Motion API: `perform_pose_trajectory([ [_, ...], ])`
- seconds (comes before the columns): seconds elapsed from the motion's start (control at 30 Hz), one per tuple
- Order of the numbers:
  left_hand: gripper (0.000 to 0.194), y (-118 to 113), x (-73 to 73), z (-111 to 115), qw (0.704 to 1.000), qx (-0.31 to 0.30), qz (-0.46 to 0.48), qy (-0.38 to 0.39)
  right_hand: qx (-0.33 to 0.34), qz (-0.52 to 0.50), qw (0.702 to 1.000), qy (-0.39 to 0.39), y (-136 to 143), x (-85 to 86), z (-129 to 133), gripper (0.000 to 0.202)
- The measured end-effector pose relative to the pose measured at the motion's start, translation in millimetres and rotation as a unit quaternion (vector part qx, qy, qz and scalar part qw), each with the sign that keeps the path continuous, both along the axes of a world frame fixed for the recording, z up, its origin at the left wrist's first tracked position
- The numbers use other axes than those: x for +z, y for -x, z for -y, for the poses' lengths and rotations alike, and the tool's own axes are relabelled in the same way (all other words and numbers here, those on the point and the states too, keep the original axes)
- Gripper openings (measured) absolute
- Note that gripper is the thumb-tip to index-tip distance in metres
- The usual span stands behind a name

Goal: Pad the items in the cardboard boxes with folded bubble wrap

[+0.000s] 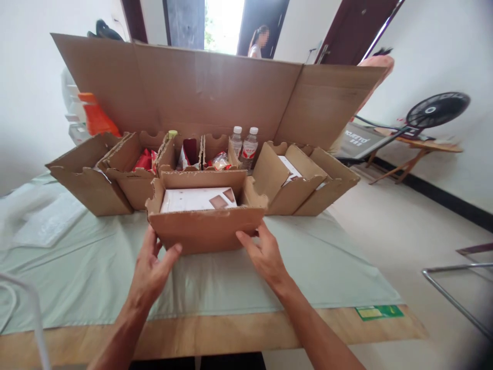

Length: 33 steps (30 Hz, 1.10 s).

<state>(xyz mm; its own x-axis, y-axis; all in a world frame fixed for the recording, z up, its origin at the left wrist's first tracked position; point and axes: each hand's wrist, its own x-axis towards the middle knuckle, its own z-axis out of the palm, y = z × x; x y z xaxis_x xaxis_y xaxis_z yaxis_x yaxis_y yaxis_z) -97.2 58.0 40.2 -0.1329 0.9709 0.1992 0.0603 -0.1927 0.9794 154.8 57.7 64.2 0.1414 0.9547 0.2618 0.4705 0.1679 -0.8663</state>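
An open-topped cardboard box (pixel 204 231) stands crosswise in front of me, with a white carton (pixel 188 199) inside it. My left hand (pixel 154 267) grips the box's lower left end, thumb along the front face. At the lower right end, my right hand (pixel 265 252) is closed on the box in the same way, its fingertips partly hidden behind the corner. Behind it stand more cardboard boxes, holding a red packet (pixel 145 160), a dark red and white item (pixel 189 153) and a clear-wrapped snack (pixel 221 161). Two plastic bottles (pixel 249 146) stand at the row's gap.
A tall cardboard panel (pixel 215 87) rises behind the row. Clear plastic wrap (pixel 50 218) lies at left on the pale green cloth (pixel 308 267). An orange object (pixel 97 115) is behind the left boxes. A person (pixel 257 43) is by the far doorway; a black fan (pixel 437 109) stands at right.
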Motion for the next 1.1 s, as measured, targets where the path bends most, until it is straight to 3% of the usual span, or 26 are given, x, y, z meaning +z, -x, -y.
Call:
perform_pose_trajectory([
  [0.1, 0.061, -7.2, -7.1, 35.8, 0.999, -0.037, -0.011, 0.024, -0.034, 0.024, 0.999, -0.014, -18.5, 4.0, 46.0, 0.032],
  [0.2, 0.057, 0.5, 4.6, 50.8, 0.998, -0.041, -0.023, 0.033, -0.048, 0.042, 0.997, -0.033, -14.5, 18.6, 68.8, 0.027],
  [0.3, 0.049, 9.6, 45.1, 33.7, 0.998, 0.038, -0.040, -0.025, -0.027, 0.050, 0.997, -0.057, 3.2, 48.2, 50.8, 0.030],
  [0.37, 0.041, 1.0, 77.9, 13.6, 0.991, 0.094, -0.067, -0.070, -0.006, 0.046, 0.996, -0.079, 3.5, 70.3, 29.5, 0.035],
  [0.43, 0.046, -22.1, 101.4, -0.2, 0.987, 0.062, -0.046, -0.141, -0.006, 0.032, 0.993, -0.115, -13.6, 86.0, 18.9, 0.038],
  [0.5, 0.055, -51.2, 108.3, 1.0, 0.985, -0.021, 0.001, -0.173, -0.045, 0.030, 0.988, -0.146, -43.3, 90.7, 27.5, 0.037],
  [0.57, 0.063, -73.7, 98.1, 17.7, 0.985, -0.076, 0.000, -0.155, -0.104, 0.049, 0.981, -0.157, -72.5, 84.1, 50.4, 0.035],
  [0.63, 0.062, -79.9, 76.1, 43.2, 0.990, -0.094, -0.036, -0.103, -0.125, 0.060, 0.980, -0.143, -86.8, 69.3, 74.1, 0.030],
  [0.73, 0.059, -60.5, 40.8, 77.0, 0.998, -0.024, -0.052, -0.042, -0.068, 0.053, 0.992, -0.095, -72.6, 43.7, 84.3, 0.025],
  [0.8, 0.065, -44.1, 26.1, 89.5, 0.997, 0.041, -0.060, -0.029, -0.014, 0.036, 0.997, -0.068, -55.8, 30.8, 71.0, 0.026],
  [0.87, 0.070, -38.6, 18.1, 97.1, 0.995, 0.055, -0.073, -0.027, 0.021, 0.008, 0.998, -0.058, -49.8, 21.2, 50.6, 0.030],
  [1.0, 0.077, -63.4, 3.9, 111.2, 0.994, 0.001, -0.108, -0.010, 0.048, -0.054, 0.996, -0.053, -76.9, 2.7, 17.2, 0.045],
  [1.1, 0.082, -90.1, -11.5, 120.4, 0.989, -0.053, -0.131, -0.048, 0.027, -0.058, 0.997, -0.047, -100.9, -9.4, 1.2, 0.058],
])
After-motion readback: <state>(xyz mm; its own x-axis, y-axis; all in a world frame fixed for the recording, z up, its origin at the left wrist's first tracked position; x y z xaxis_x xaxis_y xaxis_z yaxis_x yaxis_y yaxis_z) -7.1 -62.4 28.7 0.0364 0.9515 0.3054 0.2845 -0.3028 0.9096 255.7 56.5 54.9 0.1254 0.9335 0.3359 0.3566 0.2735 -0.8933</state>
